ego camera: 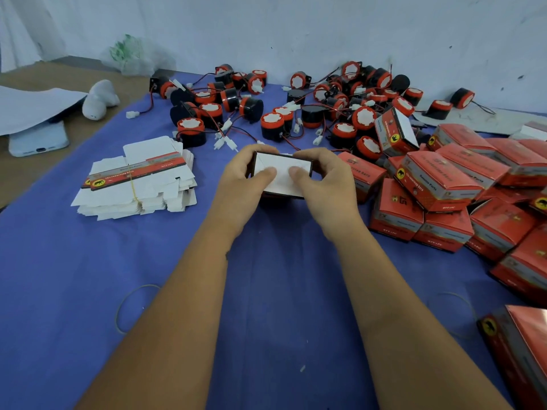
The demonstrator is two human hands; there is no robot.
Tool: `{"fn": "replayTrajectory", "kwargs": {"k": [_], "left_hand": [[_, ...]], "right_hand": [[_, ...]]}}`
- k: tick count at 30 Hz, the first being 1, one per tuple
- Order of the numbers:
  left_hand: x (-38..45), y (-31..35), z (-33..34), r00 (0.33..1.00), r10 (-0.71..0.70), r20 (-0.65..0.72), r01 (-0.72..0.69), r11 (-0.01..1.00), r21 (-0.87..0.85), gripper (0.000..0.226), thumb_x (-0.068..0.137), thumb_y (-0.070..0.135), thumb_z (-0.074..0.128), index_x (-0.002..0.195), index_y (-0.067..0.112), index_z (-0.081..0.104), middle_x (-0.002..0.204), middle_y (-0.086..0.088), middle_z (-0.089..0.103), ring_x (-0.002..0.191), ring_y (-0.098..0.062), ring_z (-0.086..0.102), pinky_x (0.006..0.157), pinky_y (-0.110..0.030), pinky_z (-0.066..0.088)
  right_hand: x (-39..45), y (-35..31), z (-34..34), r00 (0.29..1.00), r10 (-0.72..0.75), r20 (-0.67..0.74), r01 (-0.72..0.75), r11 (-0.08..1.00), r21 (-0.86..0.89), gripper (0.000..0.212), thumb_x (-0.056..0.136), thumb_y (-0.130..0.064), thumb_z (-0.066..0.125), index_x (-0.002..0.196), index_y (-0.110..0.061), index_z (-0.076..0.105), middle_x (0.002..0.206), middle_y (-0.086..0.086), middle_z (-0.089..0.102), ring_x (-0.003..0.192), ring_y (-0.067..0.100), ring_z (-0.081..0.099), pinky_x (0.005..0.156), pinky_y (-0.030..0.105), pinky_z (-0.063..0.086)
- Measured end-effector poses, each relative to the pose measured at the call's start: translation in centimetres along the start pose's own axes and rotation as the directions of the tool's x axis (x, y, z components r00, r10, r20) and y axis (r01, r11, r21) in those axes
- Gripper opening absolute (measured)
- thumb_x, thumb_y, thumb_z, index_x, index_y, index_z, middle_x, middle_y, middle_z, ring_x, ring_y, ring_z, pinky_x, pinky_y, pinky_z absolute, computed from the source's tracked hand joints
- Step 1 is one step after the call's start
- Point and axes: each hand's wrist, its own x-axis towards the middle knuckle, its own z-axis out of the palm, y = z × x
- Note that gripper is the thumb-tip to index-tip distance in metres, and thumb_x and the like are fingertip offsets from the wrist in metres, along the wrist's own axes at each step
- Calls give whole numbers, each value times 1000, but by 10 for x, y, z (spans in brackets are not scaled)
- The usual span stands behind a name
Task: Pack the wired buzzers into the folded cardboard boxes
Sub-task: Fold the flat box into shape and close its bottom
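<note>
Cardboard box (281, 176) is held mid-cloth, near the buzzer pile (310, 110) | left hand (247, 176) and right hand (322, 179) are curled around its ends, thumbs pressed on white flap | flap is best tucked squarely, wires kept inside.

Red-and-black wired buzzers (296, 108) heaped at twelve o'clock; flat box blanks (139, 179) at nine; closed red boxes (461, 196) piled at three.
</note>
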Motion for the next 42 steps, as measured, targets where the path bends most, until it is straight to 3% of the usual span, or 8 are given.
{"fn": "replayTrajectory", "kwargs": {"k": [4,9,13,20,26,30,35,42], "left_hand": [[0,1,1,998,66,-22,-65,998,24,31,91,8,58,111,31,66,120,6,65,112,-11,59,90,-31,50],[4,6,11,989,-142,-49,150,921,359,39,95,58,35,134,64,35,165,3,7,151,-21,2,119,-48,12],[3,-6,3,989,-141,-45,148,939,311,73,97,52,47,154,42,2,133,8,55,118,-16,53,92,-27,44],[17,-7,-13,869,-50,-492,96,993,69,35,77,25,80,100,16,56,92,6,60,75,-3,55,64,-18,44],[22,-11,-3,774,-67,-629,48,998,-47,63,87,23,74,137,14,37,127,6,51,108,-3,53,75,4,40],[24,-12,-2,772,-92,-629,69,996,-60,69,85,22,75,141,13,36,132,2,53,117,-9,56,96,-19,50],[26,-15,-1,793,-81,-603,48,996,-70,52,80,17,80,102,43,41,105,20,52,91,23,53,66,2,42],[30,-16,-4,791,-75,-607,60,997,-45,54,80,20,79,116,37,43,114,14,53,102,3,57,78,-7,48]], "right_hand": [[-2,1,3,999,22,-28,-21,999,50,12,91,-23,64,101,-26,68,107,-13,67,106,4,59,85,15,48],[-4,2,10,955,288,72,-297,927,228,31,99,-36,50,123,-23,65,119,-10,64,109,5,59,88,18,47],[-5,-2,8,997,73,16,-74,954,289,29,89,1,62,107,-21,65,111,-4,65,100,4,64,80,20,53],[26,-2,14,985,126,-117,-88,955,283,32,93,-2,56,116,-25,60,124,-11,59,117,0,54,99,20,46],[89,17,36,993,72,-88,-86,984,-158,44,96,1,45,136,-18,47,144,4,42,117,17,49,80,14,42],[135,31,60,998,13,56,12,911,-412,61,94,-3,51,150,-20,31,151,14,27,126,32,40,94,31,42],[179,47,80,940,264,218,-58,751,-658,76,98,-26,53,156,-25,4,162,15,-6,147,40,5,116,50,19],[153,43,88,995,36,97,53,632,-773,50,87,-39,64,124,-12,45,124,12,54,112,36,48,81,44,45]]}}
